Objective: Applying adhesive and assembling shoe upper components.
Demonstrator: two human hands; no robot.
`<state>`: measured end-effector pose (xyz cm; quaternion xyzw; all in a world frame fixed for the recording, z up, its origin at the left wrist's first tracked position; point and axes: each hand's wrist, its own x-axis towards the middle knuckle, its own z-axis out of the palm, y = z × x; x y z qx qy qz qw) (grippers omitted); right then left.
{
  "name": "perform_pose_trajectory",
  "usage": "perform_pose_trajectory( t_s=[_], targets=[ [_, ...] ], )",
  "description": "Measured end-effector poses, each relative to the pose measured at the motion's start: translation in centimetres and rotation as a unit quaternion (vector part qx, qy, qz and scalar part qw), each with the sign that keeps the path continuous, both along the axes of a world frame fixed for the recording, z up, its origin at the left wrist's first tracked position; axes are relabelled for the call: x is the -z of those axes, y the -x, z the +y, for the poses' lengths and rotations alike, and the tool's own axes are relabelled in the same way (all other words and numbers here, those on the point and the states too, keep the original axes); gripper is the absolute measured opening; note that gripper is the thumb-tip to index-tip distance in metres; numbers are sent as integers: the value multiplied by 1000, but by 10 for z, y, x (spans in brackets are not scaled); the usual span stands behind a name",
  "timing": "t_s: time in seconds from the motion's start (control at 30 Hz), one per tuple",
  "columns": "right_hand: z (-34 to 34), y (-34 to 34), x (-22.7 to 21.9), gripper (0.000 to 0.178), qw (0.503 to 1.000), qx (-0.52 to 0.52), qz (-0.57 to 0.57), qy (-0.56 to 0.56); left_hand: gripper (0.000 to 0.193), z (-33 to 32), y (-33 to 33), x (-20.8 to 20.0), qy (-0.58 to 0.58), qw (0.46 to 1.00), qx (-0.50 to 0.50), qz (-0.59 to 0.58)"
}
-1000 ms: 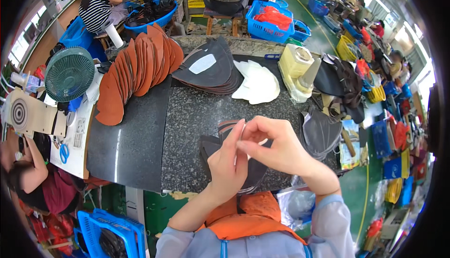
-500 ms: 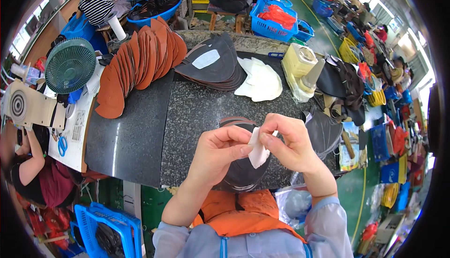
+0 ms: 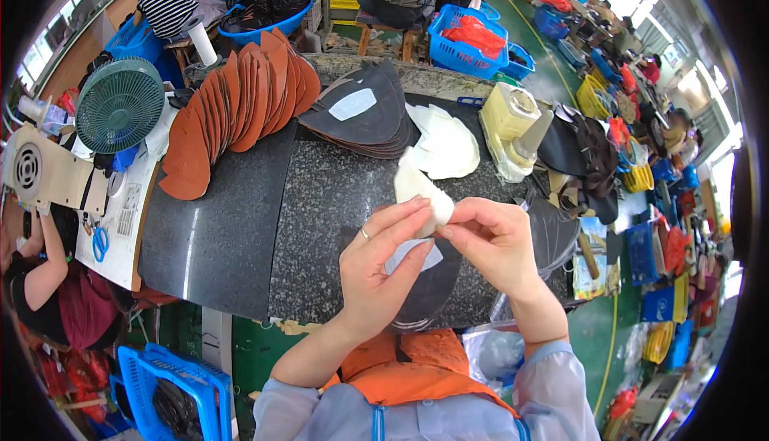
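Fingers [image 3: 391, 221] of the left hand [image 3: 376, 269] and right hand [image 3: 498, 242] pinch a white piece [image 3: 423, 191]; at its one o'clock, white sheets [image 3: 448, 143] lie on the bench [image 3: 324, 193].

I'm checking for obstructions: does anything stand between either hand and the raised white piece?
Nothing visible does: the left hand touches the white piece directly, and the right hand pinches its near end. The dark piece lies below, not between.

Workshop: stacked brown cut pieces [image 3: 232, 108], cream machine [image 3: 60, 173], blue crates [image 3: 465, 58], seated people [image 3: 170, 2].
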<state>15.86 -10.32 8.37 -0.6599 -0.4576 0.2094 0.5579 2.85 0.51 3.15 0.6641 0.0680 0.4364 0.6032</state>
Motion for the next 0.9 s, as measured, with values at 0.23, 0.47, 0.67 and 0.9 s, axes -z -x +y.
perform_pose_trajectory(
  t_s=[0.23,0.47,0.67,0.9],
  targets=[
    [-6,-11,-8,9,989,-65,-119,55,35,10,6,-6,-78,996,17,33],
    [-3,-7,-1,11,959,-96,-265,-35,25,11,6,-11,-107,993,-14,38],
    [-4,-8,5,10,962,-83,-257,-39,16,9,7,-10,-32,997,20,72],
    [16,-5,20,11,967,-6,-254,-11,12,1,0,12,113,993,40,-15]
  ],
)
